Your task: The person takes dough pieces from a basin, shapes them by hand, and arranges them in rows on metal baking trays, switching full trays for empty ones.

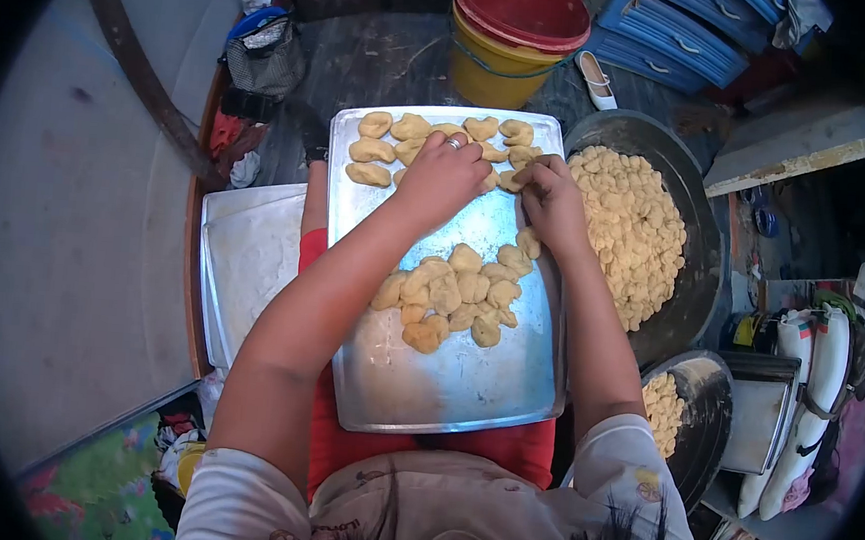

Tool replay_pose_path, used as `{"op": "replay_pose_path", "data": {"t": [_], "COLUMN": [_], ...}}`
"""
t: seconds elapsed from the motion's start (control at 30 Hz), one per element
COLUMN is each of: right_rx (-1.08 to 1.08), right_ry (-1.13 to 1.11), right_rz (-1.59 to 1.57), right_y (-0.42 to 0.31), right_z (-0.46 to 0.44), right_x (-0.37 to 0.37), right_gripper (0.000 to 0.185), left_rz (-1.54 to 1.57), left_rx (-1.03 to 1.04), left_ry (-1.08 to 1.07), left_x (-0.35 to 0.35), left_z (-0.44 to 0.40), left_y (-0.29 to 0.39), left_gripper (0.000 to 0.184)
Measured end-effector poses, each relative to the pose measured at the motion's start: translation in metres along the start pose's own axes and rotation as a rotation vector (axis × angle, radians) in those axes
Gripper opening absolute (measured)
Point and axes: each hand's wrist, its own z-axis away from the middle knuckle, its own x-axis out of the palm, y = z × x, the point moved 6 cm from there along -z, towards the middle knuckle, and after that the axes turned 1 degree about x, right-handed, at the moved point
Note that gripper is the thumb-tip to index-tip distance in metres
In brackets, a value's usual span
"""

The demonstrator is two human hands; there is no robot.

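Observation:
A metal tray [424, 390] rests across the lap, with dough pieces [371, 150] in rows along its far end and a loose heap of dough pieces [444, 293] around its middle. My left hand [444, 183] is over the rows, palm down, a ring on one finger; its fingertips are bent down at the dough and what they hold, if anything, is hidden. At the right end of the rows, my right hand [555, 200] has its thumb and fingers closed on a dough piece [511, 181] near the tray's right edge.
Right of the tray stands a large dark basin [693, 278] full of dough pieces, with a smaller basin [708, 415] below it. Stacked buckets [502, 69] stand beyond the tray. More metal trays [253, 257] lie at the left. A wooden board [802, 150] juts in at right.

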Motion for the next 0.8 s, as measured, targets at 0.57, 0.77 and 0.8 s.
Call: {"op": "replay_pose_path", "data": {"t": [0.57, 0.77, 0.8], "right_rx": [-0.277, 0.003, 0.133], "right_ry": [-0.721, -0.636, -0.55], "right_rz": [0.084, -0.153, -0.174], "right_y": [-0.085, -0.073, -0.066], "right_z": [0.054, 0.024, 0.017], "right_x": [0.074, 0.06, 0.054], "right_gripper": [0.034, 0.031, 0.031], "left_rz": [0.616, 0.766, 0.774], "left_rx": [-0.544, -0.571, -0.566], "left_ry": [0.041, 0.263, 0.265], "left_x": [-0.023, -0.02, -0.018], "left_z": [0.167, 0.163, 0.158], "left_y": [-0.001, -0.035, -0.043], "left_gripper": [0.029, 0.019, 0.019]}}
